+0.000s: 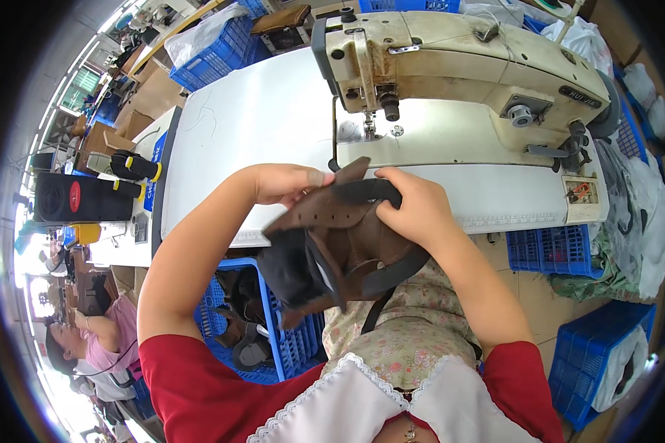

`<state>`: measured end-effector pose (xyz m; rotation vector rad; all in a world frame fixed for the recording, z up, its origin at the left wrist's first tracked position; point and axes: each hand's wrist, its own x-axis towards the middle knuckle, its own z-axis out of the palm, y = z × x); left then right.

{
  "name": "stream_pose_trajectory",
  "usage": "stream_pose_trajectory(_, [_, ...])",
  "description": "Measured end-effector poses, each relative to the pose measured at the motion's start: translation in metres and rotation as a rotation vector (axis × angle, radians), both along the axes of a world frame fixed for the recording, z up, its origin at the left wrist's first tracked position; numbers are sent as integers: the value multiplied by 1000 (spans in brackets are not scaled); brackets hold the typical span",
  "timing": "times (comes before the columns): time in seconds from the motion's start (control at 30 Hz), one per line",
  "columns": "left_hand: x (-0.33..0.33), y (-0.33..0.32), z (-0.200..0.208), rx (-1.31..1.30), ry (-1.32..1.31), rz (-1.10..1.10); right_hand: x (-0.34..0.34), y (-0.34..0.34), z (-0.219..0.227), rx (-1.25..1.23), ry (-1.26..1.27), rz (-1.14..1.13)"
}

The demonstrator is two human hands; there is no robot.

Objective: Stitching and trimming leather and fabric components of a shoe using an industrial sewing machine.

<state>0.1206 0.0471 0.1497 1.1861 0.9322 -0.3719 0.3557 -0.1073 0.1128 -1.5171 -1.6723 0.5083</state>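
A brown leather shoe upper [347,229] with black lining, a dark padded edge and a row of small holes hangs between my hands, over the table's near edge and my lap. My left hand [288,183] pinches its upper left edge, near a pointed brown flap. My right hand [417,207] is closed round the dark padded rim on the right. The lower left part of the upper is blurred. Just beyond my hands stands a cream sewing machine [451,66], its needle and presser foot [369,127] apart from the leather.
The white sewing table [251,111] spans the space ahead, with loose thread on it. A blue crate [292,332] of dark shoe parts stands below left. More blue crates [547,251] sit at right. A person in pink [111,340] sits at far left.
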Motion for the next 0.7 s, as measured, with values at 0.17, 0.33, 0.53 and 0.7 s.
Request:
stream_pose_trajectory(0.17, [-6,-14,-35,-68,-218,-130,6,2,-9,98,74,46])
stream_pose_trajectory(0.33, [-3,-52,-7,60,-175,-44,15,15,-6,-159,244,181])
stream_pose_trajectory(0.53, [-37,-77,-6,91,-209,183,33,64,-40,92,-245,-70])
stream_pose_trajectory(0.7, [-74,-99,1,84,-148,264,-25,72,-58,-81,-444,-79])
